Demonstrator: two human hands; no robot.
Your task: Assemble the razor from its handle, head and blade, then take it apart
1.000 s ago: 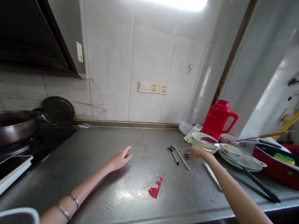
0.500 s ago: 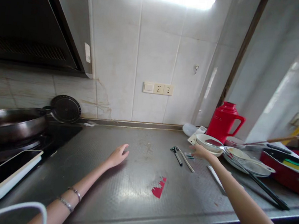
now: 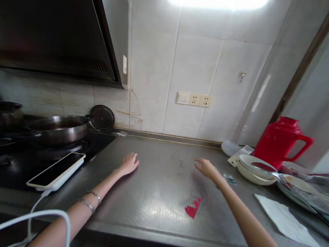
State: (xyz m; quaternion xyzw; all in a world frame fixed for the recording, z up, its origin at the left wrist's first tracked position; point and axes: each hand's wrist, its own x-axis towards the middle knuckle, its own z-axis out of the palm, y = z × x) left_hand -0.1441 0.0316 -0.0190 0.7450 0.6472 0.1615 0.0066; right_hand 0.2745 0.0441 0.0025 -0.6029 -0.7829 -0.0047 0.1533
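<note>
My left hand hovers over or rests on the left part of the steel counter, fingers loosely stretched and nothing in them. To the right, my right hand reaches out above the counter, palm down, also holding nothing. Its forearm and wrist cover most of a razor and a thin pale stick, of which only a sliver shows. Just right of that wrist lies a small clear packet with green bits. A torn red patch is on the counter between my forearms.
Stacked bowls, a red thermos jug and a white paper sheet occupy the right side. At left are a steel pan on the stove and a phone with a white cable crossing near my left arm.
My view has turned left. My right hand has moved left, away from the bowls and green packet, over the razor's area. My left hand stays over nearly the same part of the counter.
</note>
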